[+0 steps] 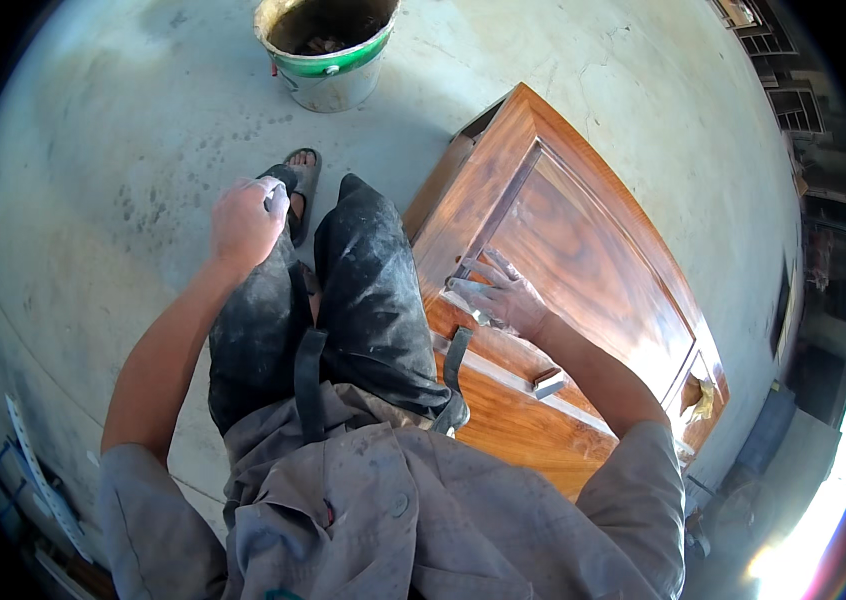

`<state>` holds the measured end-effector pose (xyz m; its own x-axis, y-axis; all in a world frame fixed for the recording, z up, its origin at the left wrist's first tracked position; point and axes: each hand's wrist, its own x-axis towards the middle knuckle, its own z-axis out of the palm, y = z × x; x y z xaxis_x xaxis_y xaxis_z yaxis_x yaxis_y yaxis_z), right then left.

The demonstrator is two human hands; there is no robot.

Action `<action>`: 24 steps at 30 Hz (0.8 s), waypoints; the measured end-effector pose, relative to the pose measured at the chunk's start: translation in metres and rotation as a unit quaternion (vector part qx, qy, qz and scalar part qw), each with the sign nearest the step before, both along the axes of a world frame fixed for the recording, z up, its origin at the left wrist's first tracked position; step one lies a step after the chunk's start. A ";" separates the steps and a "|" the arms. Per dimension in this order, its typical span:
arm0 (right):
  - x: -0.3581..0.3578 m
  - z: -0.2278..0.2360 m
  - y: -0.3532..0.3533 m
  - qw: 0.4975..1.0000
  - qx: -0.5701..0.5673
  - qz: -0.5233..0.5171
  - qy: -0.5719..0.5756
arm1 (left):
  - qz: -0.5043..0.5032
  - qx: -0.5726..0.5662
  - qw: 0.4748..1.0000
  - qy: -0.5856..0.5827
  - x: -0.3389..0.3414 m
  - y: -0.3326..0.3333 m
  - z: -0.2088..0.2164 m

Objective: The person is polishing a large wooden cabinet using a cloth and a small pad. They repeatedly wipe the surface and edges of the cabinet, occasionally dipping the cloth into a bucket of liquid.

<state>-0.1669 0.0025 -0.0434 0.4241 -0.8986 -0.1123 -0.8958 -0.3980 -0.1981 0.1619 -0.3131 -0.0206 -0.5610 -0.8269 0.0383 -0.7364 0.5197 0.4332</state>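
My left hand (246, 222) rests on my left knee with its fingers curled in and whitened by dust. Whatever those fingers hold, if anything, is hidden. On the right, my right hand (505, 296) lies palm down on a glossy reddish-brown wooden cabinet (583, 240), fingers spread near the inner edge of its frame. Pale dust coats these fingers as well. A small block with a dark top and pale side (548, 383) sits on the wood below my right wrist. Toward the cabinet's right corner there is a yellowish crumpled piece (705, 400) in a small recess.
A bucket with a green rim band (333, 68) stands on the pale concrete floor (143, 130) ahead, some debris inside. A white perforated metal strip (43, 480) lies at lower left. Dark shelving (793, 105) and bright daylight are along the right side.
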 end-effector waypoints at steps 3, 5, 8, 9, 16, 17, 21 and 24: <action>-0.006 0.005 -0.007 0.997 0.000 -0.071 0.001 | 0.010 0.004 1.000 -0.003 -0.001 0.000 0.001; 0.004 -0.008 0.010 0.999 0.012 -0.008 -0.035 | 0.015 0.010 1.000 -0.003 -0.002 0.001 -0.001; -0.009 0.000 0.002 1.000 0.002 -0.025 0.006 | 0.023 0.011 1.000 -0.009 0.002 0.000 0.000; -0.018 0.009 -0.005 0.997 -0.015 -0.073 -0.008 | 0.019 0.012 1.000 -0.005 0.000 0.000 0.001; -0.004 0.008 0.004 0.997 -0.025 -0.074 -0.004 | 0.006 -0.021 1.000 0.008 0.003 -0.001 -0.005; -0.009 0.013 -0.004 0.993 -0.025 -0.113 -0.016 | 0.006 -0.027 1.000 0.011 0.002 -0.001 -0.006; 0.011 -0.001 0.021 0.999 -0.003 -0.035 -0.019 | -0.005 -0.006 1.000 0.008 -0.005 0.000 0.000; -0.002 0.009 0.006 0.995 -0.037 -0.087 -0.010 | 0.000 -0.002 1.000 0.004 -0.005 -0.002 0.001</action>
